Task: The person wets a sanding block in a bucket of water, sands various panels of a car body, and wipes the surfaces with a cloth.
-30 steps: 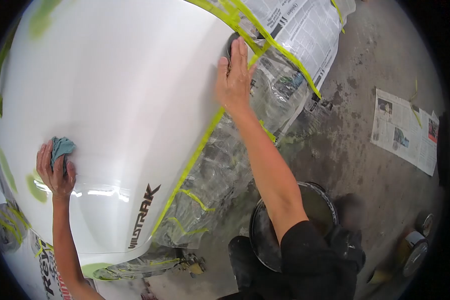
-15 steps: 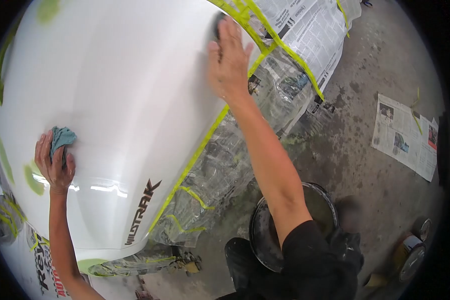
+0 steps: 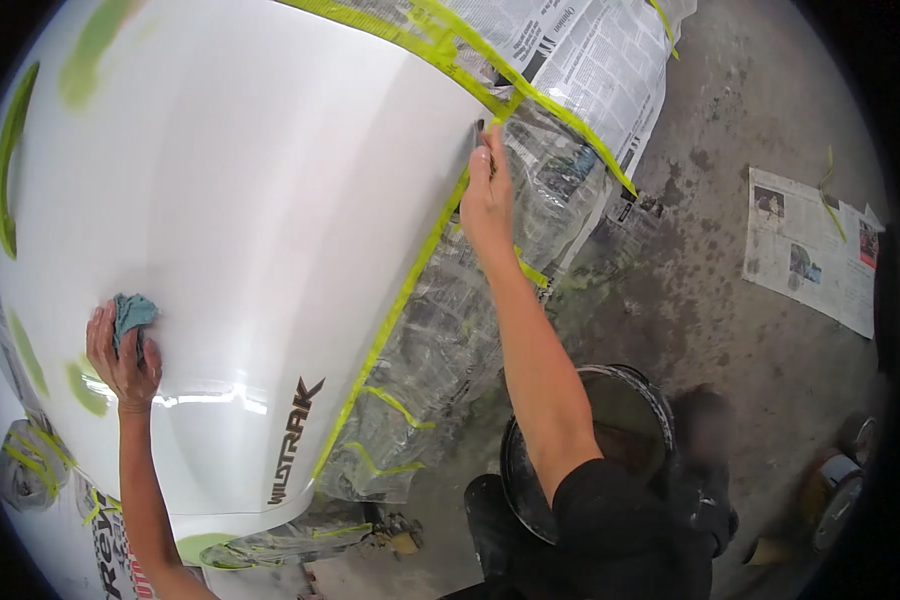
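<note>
A white car hood [image 3: 240,200] with dark "WILDTRAK" lettering [image 3: 296,440] fills the left side of the view. On its near left part, my left hand [image 3: 125,365] is closed around a crumpled blue-green cloth [image 3: 134,314] that rests on the paint. At the hood's right edge, beside the yellow-green masking tape [image 3: 402,310], my right hand [image 3: 488,195] is turned edgewise. Its fingers grip a small dark pad [image 3: 480,126], mostly hidden, so its exact kind does not show. Green patches [image 3: 88,388] mark the hood's left side.
Newspaper [image 3: 595,85] and clear plastic sheeting [image 3: 420,350] cover the parts beside the hood. A dark round bucket [image 3: 660,400] stands under my right arm. On the stained floor lie a newspaper sheet [image 3: 800,250] and, lower right, several cans [image 3: 838,505].
My right hand has slid from the hood's surface to its taped right edge and turned from flat to edgewise. My left hand still holds the cloth in about the same place; the view has shifted slightly.
</note>
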The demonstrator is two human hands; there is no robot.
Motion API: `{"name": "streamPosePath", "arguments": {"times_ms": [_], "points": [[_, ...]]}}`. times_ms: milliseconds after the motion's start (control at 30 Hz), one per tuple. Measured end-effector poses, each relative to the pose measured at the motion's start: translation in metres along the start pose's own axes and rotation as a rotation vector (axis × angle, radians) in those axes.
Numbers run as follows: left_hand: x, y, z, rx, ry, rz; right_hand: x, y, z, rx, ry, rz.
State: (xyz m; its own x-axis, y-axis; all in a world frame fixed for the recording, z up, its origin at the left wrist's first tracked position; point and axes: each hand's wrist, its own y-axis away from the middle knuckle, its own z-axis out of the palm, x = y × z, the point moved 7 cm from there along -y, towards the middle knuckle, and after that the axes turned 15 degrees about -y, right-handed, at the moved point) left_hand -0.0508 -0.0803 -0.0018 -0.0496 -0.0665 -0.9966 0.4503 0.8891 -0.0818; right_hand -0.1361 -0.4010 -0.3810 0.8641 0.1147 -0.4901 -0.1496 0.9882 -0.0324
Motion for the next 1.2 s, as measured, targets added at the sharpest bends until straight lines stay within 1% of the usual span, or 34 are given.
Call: {"name": "streamPosePath", "arguments": {"times_ms": [100, 200, 300, 367, 467, 500, 533, 567, 600, 667, 767, 833, 900, 933, 967, 1000, 1033, 1067, 1133, 1200], "points": [[0.001, -0.002, -0.002, -0.007, -0.019, -0.003, -0.007, -0.001, -0.007, 0.097, 0.110, -0.161], [0.002, -0.004, -0.003, 0.012, -0.017, 0.001, -0.020, -0.004, 0.007, 0.064, 0.106, -0.205], [-0.004, 0.004, 0.004, 0.030, 0.006, 0.012, -0.018, -0.010, 0.030, -0.004, 0.237, -0.574], [-0.006, 0.008, 0.008, 0.027, -0.009, 0.010, -0.007, -0.014, 0.046, -0.071, 0.372, -0.550], [-0.005, 0.005, 0.002, 0.040, -0.011, 0.017, 0.017, 0.039, 0.075, -0.112, 0.471, -0.598], [-0.005, 0.006, 0.002, 0.044, -0.006, 0.016, 0.043, 0.091, 0.088, -0.253, 0.500, -0.617], [-0.004, 0.018, 0.002, 0.007, -0.014, -0.006, 0.079, 0.171, 0.097, -0.400, 0.523, -0.631], [-0.003, 0.012, 0.005, 0.015, -0.021, -0.020, 0.112, 0.230, 0.101, -0.554, 0.619, -0.595], [-0.004, 0.009, 0.005, 0.033, -0.026, -0.037, 0.149, 0.288, 0.106, -0.902, 0.949, -0.484], [-0.004, 0.011, 0.007, 0.040, -0.013, -0.013, 0.191, 0.360, 0.080, -1.137, 0.822, -0.619], [-0.013, 0.018, 0.013, 0.044, -0.032, 0.009, 0.139, 0.257, 0.084, -0.640, 0.616, -0.401], [-0.015, 0.025, 0.015, 0.043, -0.003, 0.023, 0.092, 0.165, 0.081, -0.250, 0.396, -0.460], [-0.017, 0.021, 0.018, 0.074, 0.073, 0.048, 0.092, 0.158, 0.086, -0.160, 0.337, -0.312], [-0.018, 0.024, 0.019, 0.059, -0.012, 0.052, 0.091, 0.158, 0.089, -0.105, 0.308, -0.250], [-0.017, 0.025, 0.018, 0.041, -0.050, 0.040, 0.100, 0.184, 0.096, -0.115, 0.238, -0.144], [-0.014, 0.025, 0.017, 0.027, -0.091, 0.030, 0.112, 0.231, 0.103, -0.124, 0.161, -0.043], [-0.012, 0.023, 0.015, 0.013, -0.134, 0.024, 0.129, 0.280, 0.110, -0.156, 0.107, 0.106], [-0.009, 0.018, 0.012, 0.025, -0.108, 0.017, 0.141, 0.329, 0.112, -0.223, 0.162, 0.151], [-0.007, 0.012, 0.009, 0.040, -0.061, 0.000, 0.151, 0.365, 0.106, -0.272, -0.150, 0.480], [-0.005, 0.009, 0.007, 0.053, -0.028, 0.000, 0.114, 0.303, 0.081, -0.296, -0.080, 0.358]]}}
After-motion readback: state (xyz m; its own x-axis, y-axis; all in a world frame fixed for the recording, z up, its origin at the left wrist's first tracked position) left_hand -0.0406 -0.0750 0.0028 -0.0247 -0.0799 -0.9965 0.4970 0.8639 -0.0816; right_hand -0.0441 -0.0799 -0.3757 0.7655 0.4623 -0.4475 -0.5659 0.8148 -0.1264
